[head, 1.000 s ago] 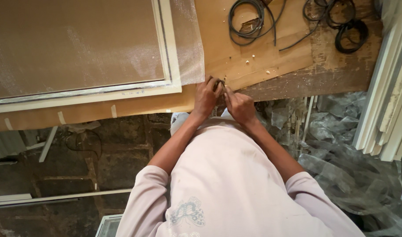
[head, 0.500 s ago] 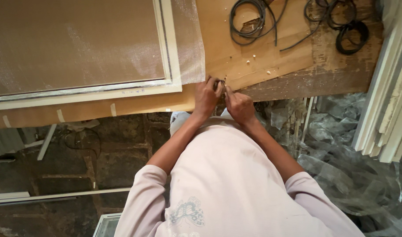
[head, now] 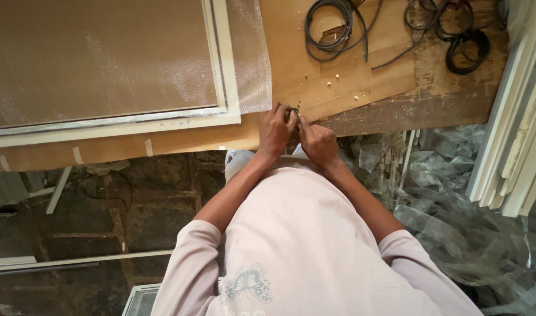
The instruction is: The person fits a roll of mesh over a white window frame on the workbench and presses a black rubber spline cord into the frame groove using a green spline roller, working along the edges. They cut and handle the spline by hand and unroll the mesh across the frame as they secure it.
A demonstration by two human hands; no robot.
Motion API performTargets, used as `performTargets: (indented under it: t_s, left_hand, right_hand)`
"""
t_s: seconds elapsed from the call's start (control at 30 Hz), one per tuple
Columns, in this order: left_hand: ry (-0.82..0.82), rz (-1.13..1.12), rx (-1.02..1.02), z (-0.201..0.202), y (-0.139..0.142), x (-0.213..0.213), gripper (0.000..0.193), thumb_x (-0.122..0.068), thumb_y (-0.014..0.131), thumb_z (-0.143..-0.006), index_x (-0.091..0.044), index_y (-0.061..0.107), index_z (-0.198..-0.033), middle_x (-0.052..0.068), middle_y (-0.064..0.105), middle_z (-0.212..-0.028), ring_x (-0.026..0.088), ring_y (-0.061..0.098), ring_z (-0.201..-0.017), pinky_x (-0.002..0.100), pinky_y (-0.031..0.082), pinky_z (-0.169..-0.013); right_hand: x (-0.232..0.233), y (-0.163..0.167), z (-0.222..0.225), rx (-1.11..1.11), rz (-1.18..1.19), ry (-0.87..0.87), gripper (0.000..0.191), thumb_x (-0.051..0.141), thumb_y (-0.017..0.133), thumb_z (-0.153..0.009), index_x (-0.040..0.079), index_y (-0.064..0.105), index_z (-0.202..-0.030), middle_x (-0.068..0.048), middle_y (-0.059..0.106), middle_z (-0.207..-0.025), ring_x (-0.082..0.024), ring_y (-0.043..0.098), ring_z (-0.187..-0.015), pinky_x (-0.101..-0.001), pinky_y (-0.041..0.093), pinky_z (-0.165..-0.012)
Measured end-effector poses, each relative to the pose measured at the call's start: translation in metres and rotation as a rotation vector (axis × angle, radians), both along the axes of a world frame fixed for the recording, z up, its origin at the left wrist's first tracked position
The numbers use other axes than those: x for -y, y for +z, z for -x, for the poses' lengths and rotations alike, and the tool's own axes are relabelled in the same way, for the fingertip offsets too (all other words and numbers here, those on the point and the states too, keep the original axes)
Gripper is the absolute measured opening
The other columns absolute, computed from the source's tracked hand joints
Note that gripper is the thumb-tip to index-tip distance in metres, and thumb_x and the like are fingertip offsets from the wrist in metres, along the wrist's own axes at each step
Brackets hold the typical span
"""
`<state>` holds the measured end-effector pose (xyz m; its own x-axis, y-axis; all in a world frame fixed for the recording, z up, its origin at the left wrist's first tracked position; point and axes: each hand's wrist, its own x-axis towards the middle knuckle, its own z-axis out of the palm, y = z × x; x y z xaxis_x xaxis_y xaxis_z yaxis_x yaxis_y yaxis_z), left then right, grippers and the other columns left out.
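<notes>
Both my hands meet at the near edge of a cardboard-covered workbench (head: 361, 70). My left hand (head: 275, 130) and my right hand (head: 318, 141) pinch a small dark object (head: 293, 111) between their fingertips; what it is cannot be made out. A white window frame (head: 221, 88) with fine mesh stretched over it lies on the bench just left of my hands. The loose edge of the mesh (head: 250, 52) hangs past the frame.
Coils of dark rubber cord (head: 332, 29) and another tangle (head: 464, 41) lie at the back of the bench. White frame profiles (head: 514, 146) lean at the right. Crumpled clear plastic wrap (head: 455, 210) covers the floor on the right; stone floor (head: 104, 205) lies below left.
</notes>
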<state>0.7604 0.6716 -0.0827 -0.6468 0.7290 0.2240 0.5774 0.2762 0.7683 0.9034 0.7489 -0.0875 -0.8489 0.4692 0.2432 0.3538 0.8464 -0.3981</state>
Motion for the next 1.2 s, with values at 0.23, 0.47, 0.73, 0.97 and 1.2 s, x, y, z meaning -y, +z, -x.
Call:
performTargets:
  t_s: [0.23, 0.47, 0.73, 0.97, 1.2]
  left_hand:
    - [-0.001, 0.018, -0.009, 0.0005, -0.0033, 0.0003, 0.011, -0.012, 0.076, -0.088, -0.004, 0.072, -0.095, 0.012, 0.066, -0.093, 0.034, 0.061, -0.090, 0.045, 0.048, -0.084]
    - [-0.016, 0.027, -0.012, -0.0002, -0.0001, 0.0008, 0.012, -0.012, 0.075, -0.089, -0.004, 0.071, -0.098, 0.012, 0.067, -0.095, 0.034, 0.061, -0.093, 0.045, 0.048, -0.087]
    - [-0.018, 0.011, -0.017, 0.0005, 0.0001, 0.0009, 0.011, -0.011, 0.075, -0.090, -0.005, 0.072, -0.098, 0.012, 0.068, -0.096, 0.034, 0.061, -0.093, 0.045, 0.049, -0.085]
    - [-0.016, -0.015, -0.044, 0.0023, 0.0003, 0.0003, 0.012, -0.011, 0.075, -0.088, -0.004, 0.071, -0.097, 0.012, 0.067, -0.096, 0.034, 0.062, -0.092, 0.045, 0.049, -0.085]
    - [-0.005, -0.027, -0.038, 0.0024, -0.0001, -0.0012, 0.012, -0.011, 0.075, -0.088, -0.003, 0.072, -0.096, 0.012, 0.069, -0.097, 0.034, 0.063, -0.091, 0.045, 0.049, -0.085]
  right_hand:
    - [0.0004, 0.0029, 0.0007, -0.024, 0.013, 0.009, 0.031, 0.009, 0.067, -0.098, -0.005, 0.067, -0.126, -0.014, 0.065, -0.071, -0.030, 0.063, -0.062, -0.0428, 0.051, -0.060]
    - [-0.0005, 0.0007, 0.0001, -0.017, 0.010, 0.008, 0.033, 0.009, 0.067, -0.098, -0.006, 0.067, -0.127, -0.013, 0.062, -0.068, -0.029, 0.062, -0.060, -0.0431, 0.050, -0.058]
    - [0.0001, -0.0048, -0.0018, -0.014, -0.008, 0.016, 0.033, 0.010, 0.066, -0.099, -0.005, 0.067, -0.129, -0.013, 0.060, -0.067, -0.030, 0.061, -0.060, -0.0437, 0.050, -0.058]
    - [-0.0005, -0.0034, 0.0002, -0.030, -0.012, 0.009, 0.031, 0.012, 0.067, -0.100, -0.004, 0.067, -0.128, -0.013, 0.062, -0.068, -0.030, 0.062, -0.061, -0.0431, 0.050, -0.059]
    - [-0.0003, -0.0019, -0.0008, -0.029, 0.002, 0.007, 0.032, 0.012, 0.067, -0.099, -0.004, 0.068, -0.127, -0.013, 0.061, -0.066, -0.030, 0.062, -0.059, -0.0432, 0.050, -0.058]
